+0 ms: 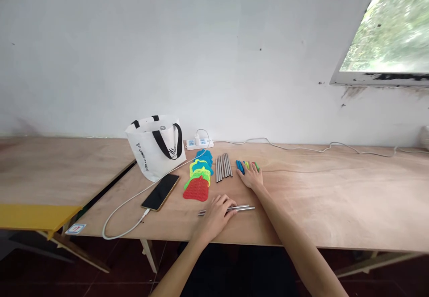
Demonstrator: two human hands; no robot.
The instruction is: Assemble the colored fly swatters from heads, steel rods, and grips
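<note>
My left hand (217,214) is curled over a couple of thin metal tubes (245,208) lying crosswise near the table's front edge. Their ends stick out on both sides of it. Farther back, my right hand (252,176) lies with fingers spread over several small coloured handles (240,166) in blue, yellow, green and red. Its fingertips touch them and partly hide them. Between the hands and the bag, fly swatter heads (196,188) of coloured mesh overlap in a column, red in front and blue at the back. Several more metal tubes (223,167) lie side by side next to them.
A white bag (157,154) with black handles stands at the back left. In front of it lies a phone (161,192) with a white charging cable (112,216) looping to the power strip (192,144) by the wall. A gap separates the left table (67,171).
</note>
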